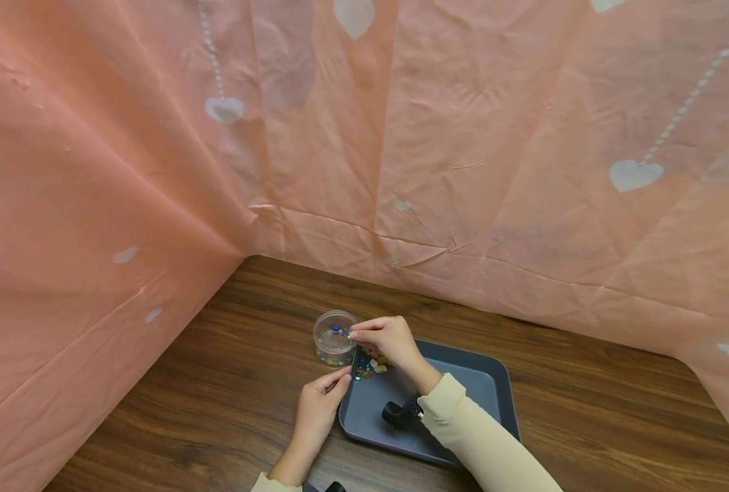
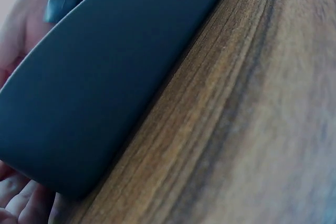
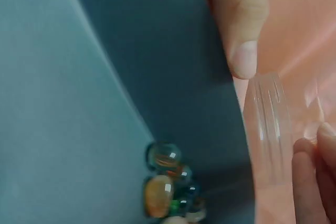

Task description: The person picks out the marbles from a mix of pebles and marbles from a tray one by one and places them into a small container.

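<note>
A dark grey rectangular tray (image 1: 450, 386) lies on the table. My left hand (image 1: 318, 406) holds its left rim with thumb and fingers, and the thumb shows at that rim in the right wrist view. Glass marbles and smooth stones (image 1: 370, 365) cluster in the tray's far left corner, amber, green and clear ones (image 3: 160, 195) among them. Just beyond that corner stands a clear round tub (image 1: 333, 342) with marbles at its bottom. Above the tub's right edge my right hand (image 1: 391, 339) pinches a small glass marble at its fingertips. A blue marble (image 1: 336, 329) shows close to these fingertips.
The table (image 1: 241, 383) has a brown wood-grain top. Pink cloth (image 1: 493, 171) with white hearts rises behind it and along the left. A black wrist camera (image 1: 401, 414) on the right wrist hangs over the tray.
</note>
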### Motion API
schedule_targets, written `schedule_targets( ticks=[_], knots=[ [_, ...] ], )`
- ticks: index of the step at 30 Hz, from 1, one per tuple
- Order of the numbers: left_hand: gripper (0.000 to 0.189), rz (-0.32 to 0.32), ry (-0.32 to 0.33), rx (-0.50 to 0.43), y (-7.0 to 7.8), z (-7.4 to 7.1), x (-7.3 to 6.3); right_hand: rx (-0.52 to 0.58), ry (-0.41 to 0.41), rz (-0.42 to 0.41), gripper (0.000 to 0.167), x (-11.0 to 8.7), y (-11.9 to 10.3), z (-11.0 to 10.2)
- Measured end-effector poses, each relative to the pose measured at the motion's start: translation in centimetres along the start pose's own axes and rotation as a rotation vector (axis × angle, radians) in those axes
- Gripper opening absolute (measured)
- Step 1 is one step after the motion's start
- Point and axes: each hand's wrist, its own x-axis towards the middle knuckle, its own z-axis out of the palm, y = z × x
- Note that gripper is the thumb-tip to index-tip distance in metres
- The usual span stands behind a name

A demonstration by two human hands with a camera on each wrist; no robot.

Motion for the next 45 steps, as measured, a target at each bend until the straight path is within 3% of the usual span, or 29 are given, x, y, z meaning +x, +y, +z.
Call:
schedule_targets(
  ticks=[3,7,12,20,26,32,37,40,45],
  knots=[
    [0.024,0.0,-0.002,-0.005,0.1,0.0,0.0,-0.228,0.059,-0.143,0.011,0.2,-0.7,0.5],
    [0.024,-0.001,-0.003,-0.005,0.1,0.0,0.1,-0.388,0.093,-0.301,0.008,0.3,-1.5,1.2],
    [0.023,-0.027,-0.006,-0.014,0.1,0.0,0.1,-0.481,0.073,-0.414,0.007,0.5,-1.9,1.9],
    [0.024,-0.025,-0.006,-0.017,0.2,-0.1,-0.1,-0.523,0.089,-0.448,0.006,0.8,-1.9,2.2],
    [0.024,-0.014,-0.004,-0.022,0.3,-0.1,-0.2,-0.48,0.107,-0.389,0.008,0.5,-1.6,1.9],
    [0.023,-0.023,-0.003,-0.012,0.3,0.0,-0.1,-0.268,0.195,-0.226,0.011,-0.7,-0.7,1.2],
    [0.023,-0.015,0.002,-0.001,0.2,0.0,-0.1,-0.154,0.264,-0.158,0.009,-1.9,0.4,0.4],
    [0.024,-0.012,-0.001,-0.005,0.1,0.0,0.0,-0.142,0.249,-0.099,0.008,-2.2,1.0,-0.1],
    [0.025,-0.001,-0.001,-0.001,0.1,0.0,-0.1,-0.211,0.172,-0.02,0.006,-2.5,1.8,-1.0]
  ],
)
